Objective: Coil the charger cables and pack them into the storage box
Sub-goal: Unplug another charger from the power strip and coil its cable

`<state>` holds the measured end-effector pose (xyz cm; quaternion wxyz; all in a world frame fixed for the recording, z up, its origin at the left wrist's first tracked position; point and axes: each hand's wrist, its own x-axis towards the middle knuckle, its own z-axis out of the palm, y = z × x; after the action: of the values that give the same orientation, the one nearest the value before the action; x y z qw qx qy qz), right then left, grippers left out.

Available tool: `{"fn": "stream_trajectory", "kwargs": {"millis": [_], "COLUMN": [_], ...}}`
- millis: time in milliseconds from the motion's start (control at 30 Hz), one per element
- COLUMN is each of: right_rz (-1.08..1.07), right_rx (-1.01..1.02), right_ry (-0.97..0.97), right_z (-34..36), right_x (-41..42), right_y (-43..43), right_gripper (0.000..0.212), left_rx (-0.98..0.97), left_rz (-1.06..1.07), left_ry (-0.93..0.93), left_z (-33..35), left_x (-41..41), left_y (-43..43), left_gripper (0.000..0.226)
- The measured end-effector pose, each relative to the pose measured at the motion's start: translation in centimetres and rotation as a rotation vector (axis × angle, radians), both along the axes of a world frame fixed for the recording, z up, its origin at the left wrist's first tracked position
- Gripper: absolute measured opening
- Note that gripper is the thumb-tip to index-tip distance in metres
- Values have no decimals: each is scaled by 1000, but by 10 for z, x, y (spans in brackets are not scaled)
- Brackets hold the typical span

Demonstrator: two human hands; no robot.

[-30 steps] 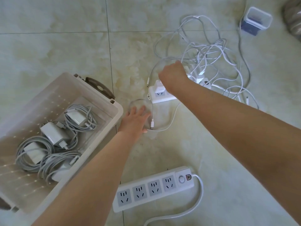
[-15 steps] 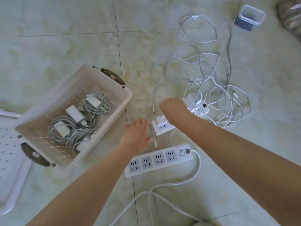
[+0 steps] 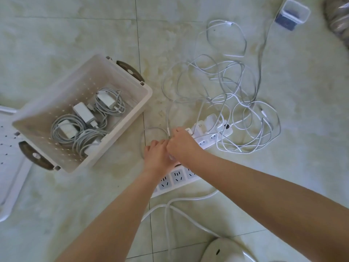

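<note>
Head view, coiling step: my right grip (image 3: 181, 143) pinched a loose cable (image 3: 167, 120) on the floor (image 3: 75, 35) near the storage box (image 3: 148, 95); left grip (image 3: 157, 156) alongside, closure I could not tell. Next, I judged: wind loops.

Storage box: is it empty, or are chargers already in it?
Partly filled: several coiled chargers lie on the bottom of the storage box, with room left.
</note>
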<state>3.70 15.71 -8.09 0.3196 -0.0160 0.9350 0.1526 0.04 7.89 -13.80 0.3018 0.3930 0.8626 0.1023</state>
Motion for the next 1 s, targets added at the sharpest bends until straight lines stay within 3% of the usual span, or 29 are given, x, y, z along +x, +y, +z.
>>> {"fn": "stream_trajectory", "kwargs": {"millis": [133, 267, 400, 567, 700, 867, 1000], "right_rz": [150, 193, 181, 93, -65, -328, -397], "right_rx": [28, -68, -58, -83, -86, -164, -149], "right_ry": [-35, -70, -98, 49, 111, 161, 172], "right_z": [-3, 9, 16, 47, 67, 102, 126], "right_x": [-2, -1, 0, -5, 0, 26, 39], "right_y": [3, 10, 8, 16, 37, 43, 29], "right_gripper": [15, 36, 37, 36, 13, 35, 45], "left_rx": [49, 49, 27, -15, -52, -93, 123], "left_rz": [59, 59, 33, 12, 1, -127, -116], "left_ry": [-37, 24, 69, 78, -50, -190, -245], "left_z": [-5, -3, -3, 7, 9, 35, 87], "left_x": [2, 1, 2, -2, -6, -7, -10], "left_y": [-9, -7, -7, -2, -4, -6, 9], "left_gripper": [50, 35, 34, 42, 59, 72, 80]}}
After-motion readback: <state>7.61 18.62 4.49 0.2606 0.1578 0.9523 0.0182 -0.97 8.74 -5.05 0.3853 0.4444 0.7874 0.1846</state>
